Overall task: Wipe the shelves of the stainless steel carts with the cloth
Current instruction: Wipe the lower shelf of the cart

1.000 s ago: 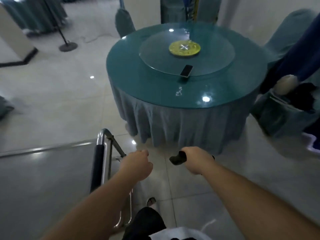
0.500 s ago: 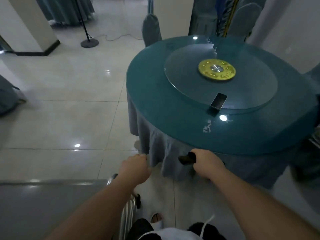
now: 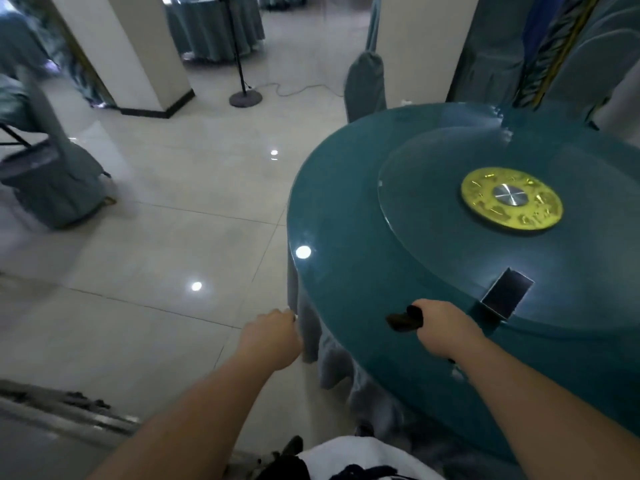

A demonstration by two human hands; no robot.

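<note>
My right hand (image 3: 441,329) grips the dark cloth (image 3: 403,320) at lower centre; my left hand (image 3: 272,336) is fisted, empty. The cart (image 3: 52,410) sits lower left; swinging back, I could clip the table (image 3: 346,237).

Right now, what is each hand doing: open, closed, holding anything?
Left hand: fingers curled, nothing visibly held; seen from behind.
Right hand: closed around a dark cloth.

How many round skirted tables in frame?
2: the near table at right, under the right hand; a far table behind the pillar. Others may be hidden.
</note>
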